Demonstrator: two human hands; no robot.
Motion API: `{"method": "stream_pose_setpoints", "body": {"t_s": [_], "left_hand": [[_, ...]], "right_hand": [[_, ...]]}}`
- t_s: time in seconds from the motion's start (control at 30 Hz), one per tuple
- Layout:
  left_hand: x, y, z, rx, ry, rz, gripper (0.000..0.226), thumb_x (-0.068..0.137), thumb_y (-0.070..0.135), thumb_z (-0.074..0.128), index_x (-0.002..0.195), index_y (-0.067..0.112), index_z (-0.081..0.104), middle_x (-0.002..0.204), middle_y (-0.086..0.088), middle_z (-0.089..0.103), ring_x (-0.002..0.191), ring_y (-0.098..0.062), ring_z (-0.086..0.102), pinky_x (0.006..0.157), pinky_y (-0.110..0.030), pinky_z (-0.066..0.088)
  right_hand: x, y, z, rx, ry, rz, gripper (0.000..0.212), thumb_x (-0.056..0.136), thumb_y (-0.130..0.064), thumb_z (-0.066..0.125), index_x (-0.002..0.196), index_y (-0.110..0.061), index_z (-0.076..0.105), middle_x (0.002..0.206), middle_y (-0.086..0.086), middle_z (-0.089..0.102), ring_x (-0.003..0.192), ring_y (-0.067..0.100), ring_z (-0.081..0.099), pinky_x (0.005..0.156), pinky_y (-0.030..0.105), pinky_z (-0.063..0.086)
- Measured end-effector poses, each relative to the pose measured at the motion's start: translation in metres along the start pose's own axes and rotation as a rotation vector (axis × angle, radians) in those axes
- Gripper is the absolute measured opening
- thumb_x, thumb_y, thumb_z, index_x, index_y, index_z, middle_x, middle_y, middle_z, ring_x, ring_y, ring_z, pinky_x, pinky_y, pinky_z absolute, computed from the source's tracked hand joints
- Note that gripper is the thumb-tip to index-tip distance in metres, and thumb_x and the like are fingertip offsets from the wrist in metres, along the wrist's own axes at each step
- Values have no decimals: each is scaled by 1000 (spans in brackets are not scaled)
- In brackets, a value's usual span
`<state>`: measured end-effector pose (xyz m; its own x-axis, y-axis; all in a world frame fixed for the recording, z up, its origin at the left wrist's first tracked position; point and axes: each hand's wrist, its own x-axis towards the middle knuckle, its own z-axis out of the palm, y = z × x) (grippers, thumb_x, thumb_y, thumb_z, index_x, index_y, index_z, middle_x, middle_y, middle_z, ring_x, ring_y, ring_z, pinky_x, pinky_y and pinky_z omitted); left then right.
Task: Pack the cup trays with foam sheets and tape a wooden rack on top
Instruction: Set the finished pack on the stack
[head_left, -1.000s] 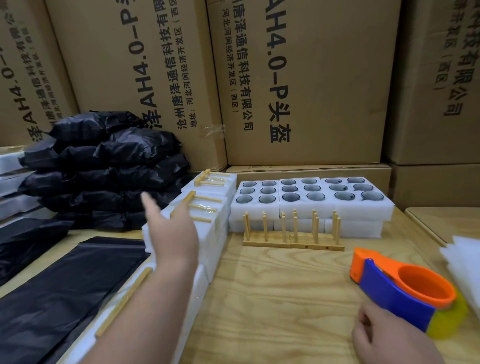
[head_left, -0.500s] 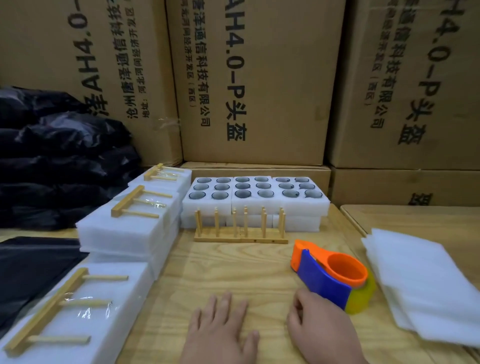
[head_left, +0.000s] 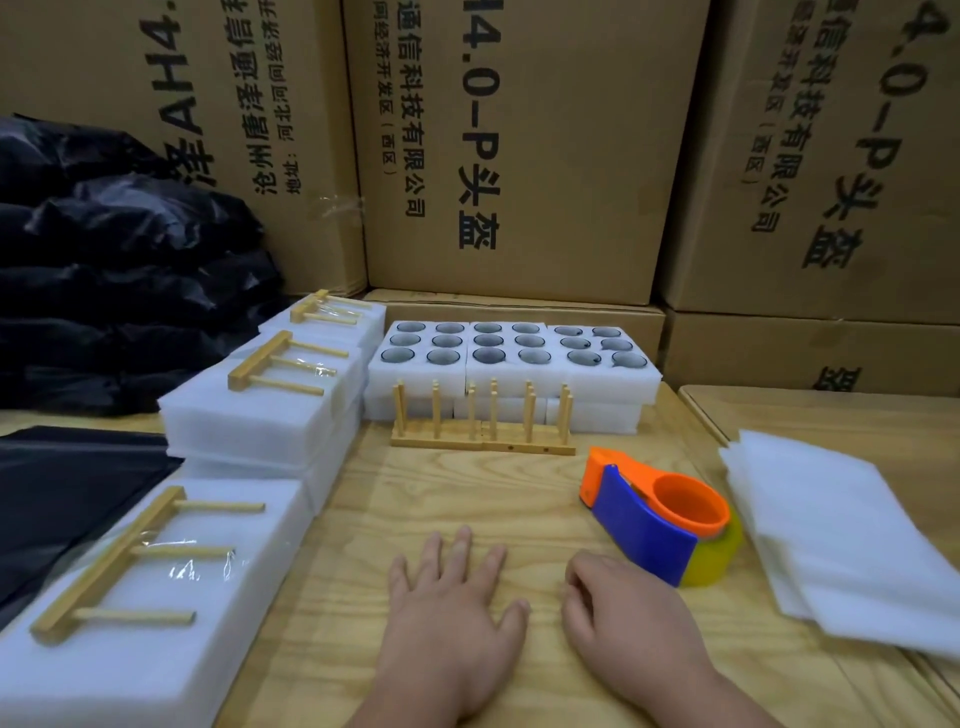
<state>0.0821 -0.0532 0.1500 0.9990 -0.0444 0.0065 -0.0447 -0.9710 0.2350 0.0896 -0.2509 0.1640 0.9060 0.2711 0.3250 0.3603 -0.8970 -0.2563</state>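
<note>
Left hand (head_left: 451, 608) has dropped from mid-air, now flat on wooden table (head_left: 467, 499), fingers spread straight, holding nothing. Right hand (head_left: 626, 618) loosely curled, empty, just beside tape dispenser (head_left: 657, 519). Cup trays (head_left: 519, 364) at back, wooden rack (head_left: 483, 423) upright touching their front, foam sheets (head_left: 841, 535) far right.

— What colours sit on your worktop (head_left: 467, 499)?

— Pale wood with a streaky grain. Your tape dispenser (head_left: 655, 514) near the right edge is orange and blue, its tape roll (head_left: 714, 558) translucent yellow. The foam sheets (head_left: 841, 530) at that edge are white, like the cup trays (head_left: 514, 374) at the back — dark round holes in rows. The wooden rack (head_left: 483, 421) is light tan.

— And the left edge?

— Black glossy bags (head_left: 119, 270); behind, brown cartons (head_left: 519, 145) with black print.
</note>
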Motion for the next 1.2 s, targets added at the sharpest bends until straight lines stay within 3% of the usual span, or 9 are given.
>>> {"method": "stream_pose_setpoints", "body": {"t_s": [0.17,0.43,0.6,0.7,0.77,0.93,1.0,1.1,1.2], "left_hand": [[6,1,-1,37,-12,34,80,86,75,16,160,47,1,172,9,-9,157,-20,-15,122,-58,-10],[8,-1,2,48,-14,32,82,83,77,8,159,49,2,171,10,-10,158,-18,-13,122,-58,-8],[9,-1,2,37,0,34,85,80,79,6,159,49,1,171,10,-8,158,-18,-10,123,-58,-6],[8,-1,3,40,-3,39,83,81,78,7,159,49,0,171,10,-9,158,-18,-11,123,-58,-5],[8,-1,2,41,-2,39,83,81,77,6,159,49,-1,171,10,-9,158,-19,-11,123,-58,-5],[6,0,2,41,12,39,83,81,76,6,159,48,-2,171,10,-11,157,-18,-14,123,-57,-7],[6,1,2,31,14,40,84,80,77,5,159,49,-4,171,10,-12,157,-18,-16,122,-57,-9],[7,0,2,21,20,40,85,78,78,3,158,49,-4,171,11,-13,157,-17,-17,122,-57,-10],[6,0,4,13,28,32,86,77,78,4,158,50,-5,170,12,-13,156,-16,-18,122,-56,-12]], "right_hand": [[-4,5,2,11,-25,-29,22,84,-53,37,82,-35,50,74,-16,54,78,9,57,64,25,40],[6,-7,-18,245,-125,11,17,86,-44,57,82,-29,65,65,-13,61,67,7,58,64,35,51],[74,-5,-67,354,34,-7,23,84,-45,53,72,-27,63,66,-12,64,60,6,56,56,30,45],[137,18,-92,229,183,40,20,89,-33,54,72,-26,60,63,-9,61,65,9,58,54,25,39],[179,41,-104,139,193,124,9,89,-30,54,86,-28,63,77,-12,64,73,12,61,59,26,43],[249,88,-108,-84,-70,279,46,91,-23,51,137,-28,51,131,5,59,101,29,57,76,33,43],[264,95,-102,-142,-140,314,54,92,-23,51,145,-30,43,136,9,56,106,33,55,77,34,44],[276,101,-90,-274,-265,322,63,92,-25,54,151,-35,35,143,11,51,124,39,51,98,41,48],[284,105,-76,-329,-336,315,61,93,-24,50,149,-41,35,142,11,51,128,39,47,105,46,44]]}}
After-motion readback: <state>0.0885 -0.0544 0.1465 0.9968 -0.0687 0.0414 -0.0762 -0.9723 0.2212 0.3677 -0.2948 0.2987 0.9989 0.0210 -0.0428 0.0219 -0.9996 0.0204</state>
